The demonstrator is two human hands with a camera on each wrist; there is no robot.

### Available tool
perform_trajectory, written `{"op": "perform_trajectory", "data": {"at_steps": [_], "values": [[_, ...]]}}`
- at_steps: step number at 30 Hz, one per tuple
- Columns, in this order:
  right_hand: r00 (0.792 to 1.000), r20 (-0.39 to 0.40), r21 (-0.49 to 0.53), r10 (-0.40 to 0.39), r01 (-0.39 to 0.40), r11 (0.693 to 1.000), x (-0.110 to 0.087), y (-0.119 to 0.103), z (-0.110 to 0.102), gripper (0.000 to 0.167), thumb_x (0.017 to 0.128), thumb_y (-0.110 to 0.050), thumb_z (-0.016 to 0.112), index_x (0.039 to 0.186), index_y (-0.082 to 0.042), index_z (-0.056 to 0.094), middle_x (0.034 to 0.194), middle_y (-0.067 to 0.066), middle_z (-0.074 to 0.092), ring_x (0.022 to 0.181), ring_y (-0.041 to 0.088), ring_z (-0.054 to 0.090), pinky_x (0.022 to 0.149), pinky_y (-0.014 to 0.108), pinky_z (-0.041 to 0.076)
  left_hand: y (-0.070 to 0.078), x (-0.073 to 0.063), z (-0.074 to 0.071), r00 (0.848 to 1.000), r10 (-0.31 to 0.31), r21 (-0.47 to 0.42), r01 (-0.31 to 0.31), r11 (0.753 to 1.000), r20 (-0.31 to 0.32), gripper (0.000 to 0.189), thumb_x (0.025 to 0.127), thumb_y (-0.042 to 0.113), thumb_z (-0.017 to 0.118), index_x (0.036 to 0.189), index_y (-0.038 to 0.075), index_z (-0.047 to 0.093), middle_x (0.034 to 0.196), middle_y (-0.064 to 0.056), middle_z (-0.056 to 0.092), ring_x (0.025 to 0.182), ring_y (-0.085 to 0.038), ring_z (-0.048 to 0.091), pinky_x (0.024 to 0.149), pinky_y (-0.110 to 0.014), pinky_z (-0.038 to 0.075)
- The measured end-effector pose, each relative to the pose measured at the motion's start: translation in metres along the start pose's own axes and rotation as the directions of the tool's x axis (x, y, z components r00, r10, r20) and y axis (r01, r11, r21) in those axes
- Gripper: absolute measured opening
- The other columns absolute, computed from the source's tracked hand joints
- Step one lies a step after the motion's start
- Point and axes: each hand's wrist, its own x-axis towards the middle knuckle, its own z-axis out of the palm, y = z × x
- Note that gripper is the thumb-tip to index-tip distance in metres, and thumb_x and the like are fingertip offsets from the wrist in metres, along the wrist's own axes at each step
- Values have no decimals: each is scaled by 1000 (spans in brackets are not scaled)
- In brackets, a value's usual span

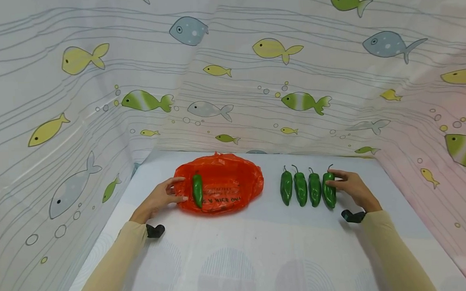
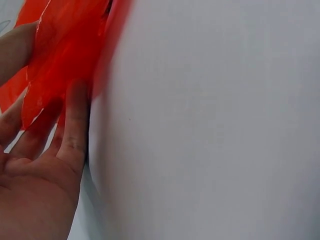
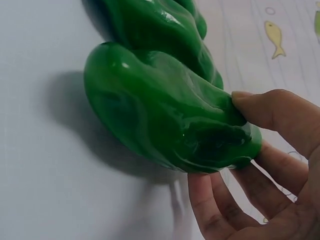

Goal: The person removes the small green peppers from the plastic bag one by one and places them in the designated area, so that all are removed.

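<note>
At the left edge of a red plastic bag [image 1: 224,203], my left hand [image 1: 159,200] has its fingers spread and touching the thin film. In the left wrist view some fingertips show through the red plastic [image 2: 65,55], and the fingers are fairly straight. One green pepper [image 1: 197,190] lies in the bag's open mouth. My right hand [image 1: 349,186] pinches the rightmost green pepper [image 1: 329,193] of a row near its stem, thumb on one side and fingers on the other. Close up, that same pepper [image 3: 150,110] has a glossy, dented skin.
Three more green peppers [image 1: 300,189] lie side by side just left of the held one, stems pointing away. Everything rests on a white table cover [image 1: 237,241] with pale circles. Behind and at the sides hangs a fish-patterned cloth [image 1: 245,80].
</note>
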Motion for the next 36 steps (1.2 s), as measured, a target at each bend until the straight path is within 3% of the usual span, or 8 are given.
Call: {"op": "perform_trajectory", "data": {"at_steps": [8,14,27,36], "values": [[999,1,3,51,-51,999,3,-3,2,75,97,-32,74,157,-3,39,161,27,33,137,45,43,114,66,28,2,-2,2,1000,10,-15,-10,1000,7,81,86,18,86,155,13,44,139,-20,53,115,-33,54,82,-31,57],[998,12,-14,59,-59,998,6,-5,1,72,99,-29,71,157,-1,38,159,28,34,138,45,42,114,70,23,6,-3,2,1000,15,-17,-15,1000,2,81,87,17,85,156,13,42,143,-21,50,120,-35,53,84,-31,57],[999,-31,32,27,-26,999,8,-3,7,69,100,-22,71,156,2,38,158,29,36,141,46,40,114,57,35,4,-4,2,1000,17,-6,-17,1000,11,80,87,20,86,154,13,44,144,-23,52,124,-36,55,88,-33,57],[989,-128,43,76,-71,997,7,-9,10,62,104,-25,64,155,2,39,155,29,40,139,45,43,114,57,36,3,-5,1,1000,11,-8,-11,1000,7,81,87,19,86,155,15,43,145,-23,51,126,-36,54,90,-33,56]]}}
